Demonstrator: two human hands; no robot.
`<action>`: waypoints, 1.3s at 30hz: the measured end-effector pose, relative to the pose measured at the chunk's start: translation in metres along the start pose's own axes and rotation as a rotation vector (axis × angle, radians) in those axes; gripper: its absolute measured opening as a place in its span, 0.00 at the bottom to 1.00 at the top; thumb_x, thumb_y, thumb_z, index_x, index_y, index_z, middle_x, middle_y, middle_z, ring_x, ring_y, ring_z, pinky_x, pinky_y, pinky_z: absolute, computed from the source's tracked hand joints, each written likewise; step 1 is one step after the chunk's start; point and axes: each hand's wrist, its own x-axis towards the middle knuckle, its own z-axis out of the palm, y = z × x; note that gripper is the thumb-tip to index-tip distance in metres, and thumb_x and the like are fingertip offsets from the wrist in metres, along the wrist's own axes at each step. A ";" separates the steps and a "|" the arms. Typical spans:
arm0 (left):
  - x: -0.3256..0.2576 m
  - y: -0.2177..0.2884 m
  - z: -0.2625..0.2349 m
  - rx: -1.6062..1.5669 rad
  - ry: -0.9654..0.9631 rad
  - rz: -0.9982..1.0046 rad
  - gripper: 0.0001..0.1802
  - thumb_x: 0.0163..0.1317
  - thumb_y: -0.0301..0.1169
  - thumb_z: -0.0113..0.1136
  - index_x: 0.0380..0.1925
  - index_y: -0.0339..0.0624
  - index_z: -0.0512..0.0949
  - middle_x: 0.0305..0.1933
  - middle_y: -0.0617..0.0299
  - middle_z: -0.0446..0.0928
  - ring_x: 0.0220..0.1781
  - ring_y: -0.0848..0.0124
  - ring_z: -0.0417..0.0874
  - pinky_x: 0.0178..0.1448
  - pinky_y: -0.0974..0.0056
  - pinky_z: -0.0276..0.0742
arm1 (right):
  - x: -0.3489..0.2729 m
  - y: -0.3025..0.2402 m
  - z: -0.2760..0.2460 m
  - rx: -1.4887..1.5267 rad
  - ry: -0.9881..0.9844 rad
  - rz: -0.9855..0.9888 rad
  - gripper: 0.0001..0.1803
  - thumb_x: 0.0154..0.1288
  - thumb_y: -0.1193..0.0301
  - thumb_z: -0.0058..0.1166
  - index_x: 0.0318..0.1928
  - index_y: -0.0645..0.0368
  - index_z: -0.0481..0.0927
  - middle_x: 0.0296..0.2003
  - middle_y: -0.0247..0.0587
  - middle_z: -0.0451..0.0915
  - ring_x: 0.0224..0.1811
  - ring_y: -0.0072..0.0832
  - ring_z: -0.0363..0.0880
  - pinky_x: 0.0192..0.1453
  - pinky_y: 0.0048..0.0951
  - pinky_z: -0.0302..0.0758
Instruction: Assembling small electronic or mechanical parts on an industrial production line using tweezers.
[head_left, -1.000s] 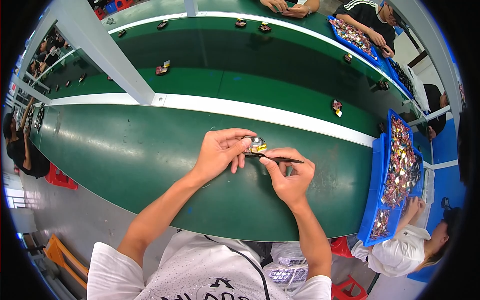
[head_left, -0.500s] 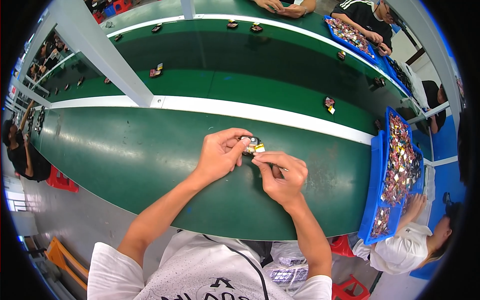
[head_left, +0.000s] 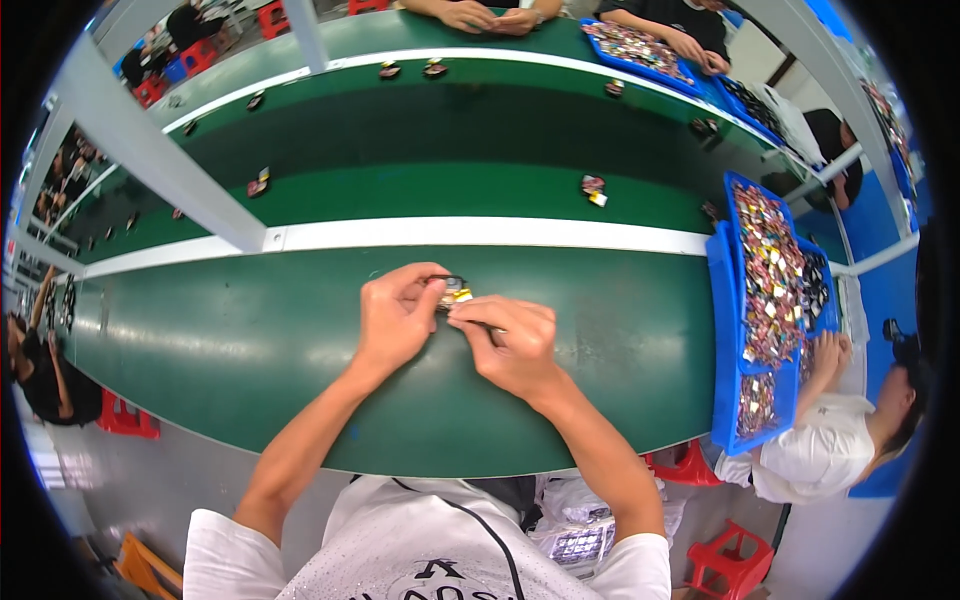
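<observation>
A small part with a silver face and a yellow bit (head_left: 455,293) rests between both hands on the green table (head_left: 250,340). My left hand (head_left: 395,320) pinches it from the left with thumb and fingers. My right hand (head_left: 512,340) presses in from the right, fingers curled; a thin dark tool seen earlier in it is hidden now.
A white strip (head_left: 480,235) divides my table from a green conveyor belt carrying small parts (head_left: 592,187). Blue trays (head_left: 765,300) full of small parts stand at the right, with a seated person's hand (head_left: 830,355) beside them. A grey post (head_left: 150,160) slants at upper left.
My right hand has moved left and closed in on the small part, so the two hands now meet. The thin dark tool that stuck out to the right is no longer visible.
</observation>
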 end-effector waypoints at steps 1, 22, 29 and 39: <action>0.010 0.002 0.001 0.021 -0.008 -0.066 0.08 0.70 0.22 0.60 0.46 0.29 0.83 0.27 0.60 0.83 0.19 0.80 0.77 0.18 0.73 0.69 | 0.002 0.001 -0.003 0.002 0.026 0.021 0.08 0.52 0.83 0.70 0.33 0.60 0.86 0.31 0.39 0.89 0.25 0.30 0.86 0.26 0.25 0.76; 0.236 0.025 0.118 0.589 -0.401 0.419 0.12 0.58 0.30 0.68 0.41 0.38 0.86 0.40 0.54 0.87 0.31 0.62 0.88 0.35 0.60 0.85 | -0.001 0.015 -0.012 -0.120 0.100 -0.007 0.09 0.53 0.80 0.69 0.35 0.57 0.85 0.34 0.34 0.88 0.21 0.31 0.82 0.25 0.28 0.74; 0.242 0.015 0.169 0.843 -0.490 0.307 0.10 0.57 0.34 0.71 0.32 0.40 0.85 0.37 0.55 0.86 0.42 0.58 0.87 0.48 0.56 0.82 | 0.005 0.019 -0.014 -0.123 0.132 0.005 0.08 0.53 0.80 0.69 0.35 0.58 0.85 0.33 0.35 0.88 0.22 0.32 0.83 0.26 0.28 0.75; 0.209 0.014 0.094 0.425 -0.405 0.043 0.08 0.65 0.30 0.66 0.35 0.34 0.81 0.28 0.58 0.84 0.21 0.74 0.78 0.26 0.65 0.72 | 0.003 0.012 -0.012 -0.091 0.093 0.035 0.08 0.54 0.80 0.69 0.34 0.59 0.85 0.33 0.36 0.88 0.23 0.31 0.83 0.27 0.28 0.76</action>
